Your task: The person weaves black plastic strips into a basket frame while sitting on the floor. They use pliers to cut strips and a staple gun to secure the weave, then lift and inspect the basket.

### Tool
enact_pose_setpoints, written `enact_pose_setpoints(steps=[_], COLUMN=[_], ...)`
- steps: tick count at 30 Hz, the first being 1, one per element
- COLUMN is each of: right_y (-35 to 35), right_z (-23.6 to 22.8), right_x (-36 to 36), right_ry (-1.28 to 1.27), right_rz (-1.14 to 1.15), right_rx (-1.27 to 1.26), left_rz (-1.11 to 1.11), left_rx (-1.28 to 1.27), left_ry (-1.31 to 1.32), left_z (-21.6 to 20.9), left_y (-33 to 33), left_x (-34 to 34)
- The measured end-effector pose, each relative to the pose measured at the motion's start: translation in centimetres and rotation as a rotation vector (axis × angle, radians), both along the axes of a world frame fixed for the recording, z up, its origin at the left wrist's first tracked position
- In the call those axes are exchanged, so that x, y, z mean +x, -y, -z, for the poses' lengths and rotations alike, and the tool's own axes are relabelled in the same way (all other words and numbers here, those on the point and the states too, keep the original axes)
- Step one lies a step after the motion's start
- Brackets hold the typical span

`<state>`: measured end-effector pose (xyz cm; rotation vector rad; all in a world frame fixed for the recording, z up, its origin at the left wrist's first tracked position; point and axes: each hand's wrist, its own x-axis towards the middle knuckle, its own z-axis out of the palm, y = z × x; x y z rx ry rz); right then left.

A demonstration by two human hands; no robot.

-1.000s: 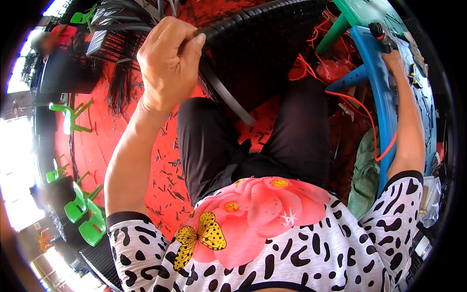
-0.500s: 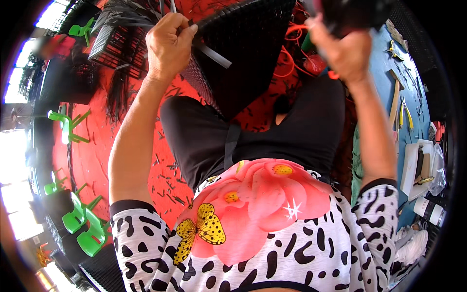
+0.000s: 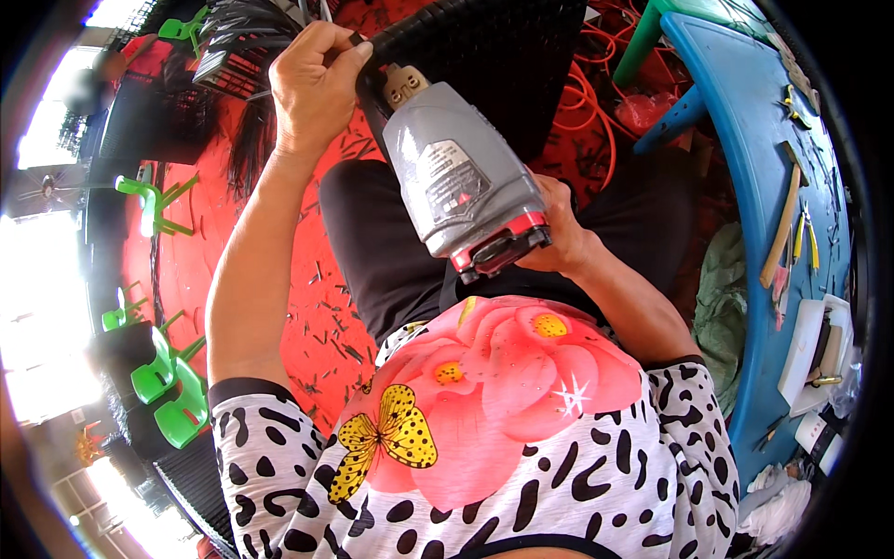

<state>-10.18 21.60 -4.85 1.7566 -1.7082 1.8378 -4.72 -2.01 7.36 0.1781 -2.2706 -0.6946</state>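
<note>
My left hand [image 3: 315, 93] is closed, thumb against fingers, pinching a dark flat strip [image 3: 357, 39] at the edge of a black woven panel [image 3: 484, 56]. The panel stands between my knees. My right hand [image 3: 562, 228] is wrapped round the grip of a grey staple gun [image 3: 445, 140] with a red-trimmed end; much of this hand is hidden behind the tool. The gun's metal nose [image 3: 404, 84] is close beside the panel's edge, just below my left fingers. Whether it touches the panel I cannot tell.
At right a blue table [image 3: 745, 93] holds a hammer [image 3: 784, 219], yellow-handled pliers [image 3: 805, 233] and a white tray [image 3: 808, 359]. An orange hose [image 3: 596, 102] coils on the red floor [image 3: 298, 270], amid scattered dark scraps. Green chairs [image 3: 154, 205] are at left.
My right hand has brought the staple gun from the upper right, left and down to the panel's edge beside my left hand. My left hand keeps its pinch, barely shifted.
</note>
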Motion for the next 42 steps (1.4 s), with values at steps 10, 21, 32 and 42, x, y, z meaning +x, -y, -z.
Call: enact_pose_setpoints(steps=[10,21,32,42], right_y=[0.2,0.3,0.5,-0.2], right_z=[-1.5,-2.2,-2.0,-3.6], right_x=[-0.2,0.2,0.2,0.2], right_ry=[-0.110,-0.015,0.080,0.185], right_rz=[0.058,-0.020,-0.131,-0.156], right_rx=[0.111,0.212,0.182,0.215], left_rz=[0.030,0.049,0.045,0.045], left_rx=[0.054,0.062,0.040,0.094], left_ry=[-0.002,0.019,0.004,0.066], left_z=[0.4,0.5,0.4,0.4], left_y=[0.2,0.1,-0.2,-0.1], left_x=[0.2,0.9,1.2,1.5])
